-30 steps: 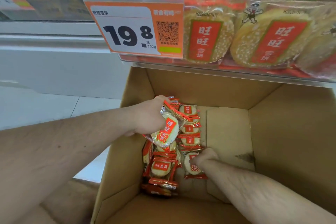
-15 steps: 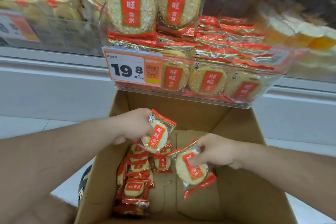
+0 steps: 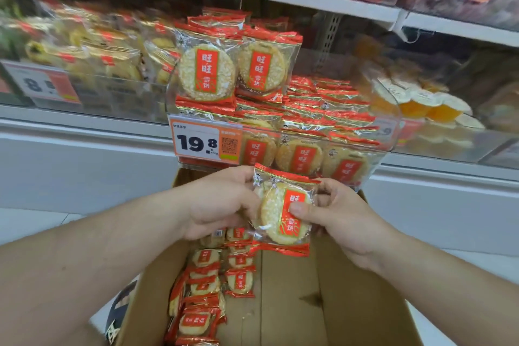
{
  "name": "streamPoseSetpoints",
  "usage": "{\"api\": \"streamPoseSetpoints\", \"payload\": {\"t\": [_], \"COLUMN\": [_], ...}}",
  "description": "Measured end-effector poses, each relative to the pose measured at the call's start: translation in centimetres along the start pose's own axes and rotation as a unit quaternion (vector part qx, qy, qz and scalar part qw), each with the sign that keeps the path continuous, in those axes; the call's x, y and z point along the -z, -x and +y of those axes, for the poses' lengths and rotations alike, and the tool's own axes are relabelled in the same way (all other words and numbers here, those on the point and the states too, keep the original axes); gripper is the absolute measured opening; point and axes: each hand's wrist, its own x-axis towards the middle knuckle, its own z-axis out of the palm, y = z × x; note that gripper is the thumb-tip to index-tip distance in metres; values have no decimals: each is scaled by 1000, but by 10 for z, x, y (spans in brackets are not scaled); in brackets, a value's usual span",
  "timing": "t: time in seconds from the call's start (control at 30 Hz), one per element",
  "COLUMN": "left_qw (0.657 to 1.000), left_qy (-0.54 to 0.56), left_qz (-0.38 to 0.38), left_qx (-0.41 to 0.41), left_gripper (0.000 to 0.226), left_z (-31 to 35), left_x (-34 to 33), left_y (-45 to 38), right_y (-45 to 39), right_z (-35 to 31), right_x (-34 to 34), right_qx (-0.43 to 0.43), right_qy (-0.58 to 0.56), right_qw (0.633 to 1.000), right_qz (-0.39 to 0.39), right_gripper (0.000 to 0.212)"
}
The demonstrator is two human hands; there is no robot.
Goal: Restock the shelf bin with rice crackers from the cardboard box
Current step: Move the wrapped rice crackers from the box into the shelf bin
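Rice cracker packets (image 3: 283,215), two of them stacked one behind the other in clear wrappers with red ends and a red label, are held upright between both hands in the head view, above the open cardboard box (image 3: 295,289) and just below the front of the shelf bin (image 3: 390,146). The left hand (image 3: 222,205) grasps the packets' left edge, fingers curled behind them. The right hand (image 3: 337,216) pinches the right side, its thumb pressed across the front label and its fingers curled behind. Below the hands, the cardboard box stands open; more rice cracker packets lie in loose rows along its left side (image 3: 213,284), under the left forearm, while the brown floor of the box below the right hand is bare. Just beyond the hands, the clear shelf bin is heaped with the same packets: some stand face-out against its front wall, flat layers lie behind them, and two packets (image 3: 230,70) stand upright on top at the left. An orange and white price tag (image 3: 206,142) reading 19.8 is fixed to the bin's front left, directly above the left hand. To the left of the hands, a neighbouring bin (image 3: 92,76) holds blurred yellowish snacks; to the right, another holds orange cups (image 3: 421,104).
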Motion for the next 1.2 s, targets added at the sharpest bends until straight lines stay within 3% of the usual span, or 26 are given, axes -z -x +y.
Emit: {"api": "streamPoseSetpoints", "payload": {"t": [0.1, 0.2, 0.3, 0.47, 0.53, 0.63, 0.7, 0.77, 0.87, 1.0, 1.2], "left_qw": [1000, 996, 993, 981, 947, 823, 746, 719, 757, 817, 815], "left_qy": [-14, -33, -22, -36, -69, -175, -253, -289, -290, -263, -268], "left_qz": [9, 61, 57, 74, 190, 413, 503, 550, 545, 482, 477], "left_qx": [-26, -59, -97, -174, -250, -349, -356, -310, -213, -180, -190], "left_gripper": [60, 51, 47, 44, 47, 36, 44, 63, 90, 102, 103], "left_z": [8, 12, 18, 39, 47, 60, 63, 62, 56, 45, 42], "left_x": [-4, -7, -6, -5, -3, 14, 29, 43, 52, 55, 54], "left_y": [6, 6, 6, 15, 17, 21, 19, 12, 2, -6, -9], "right_y": [0, -1, -1, 7, 6, -5, -20, -40, -65, -87, -90], "right_z": [-11, -22, -34, -66, -84, -115, -133, -142, -146, -142, -134], "right_x": [-1, -2, 1, 2, 3, 6, 6, 3, -8, -22, -28], "right_qx": [31, 54, 82, 121, 151, 216, 245, 255, 253, 261, 289], "right_qy": [-13, 18, 19, 46, 49, 56, 88, 127, 177, 276, 339], "right_qw": [999, 998, 996, 991, 987, 972, 958, 947, 937, 902, 866], "right_qz": [-9, -7, -2, -18, 1, 70, 119, 150, 164, 207, 230], "right_gripper": [29, 45, 52, 46, 45, 35, 26, 28, 30, 37, 54]}}
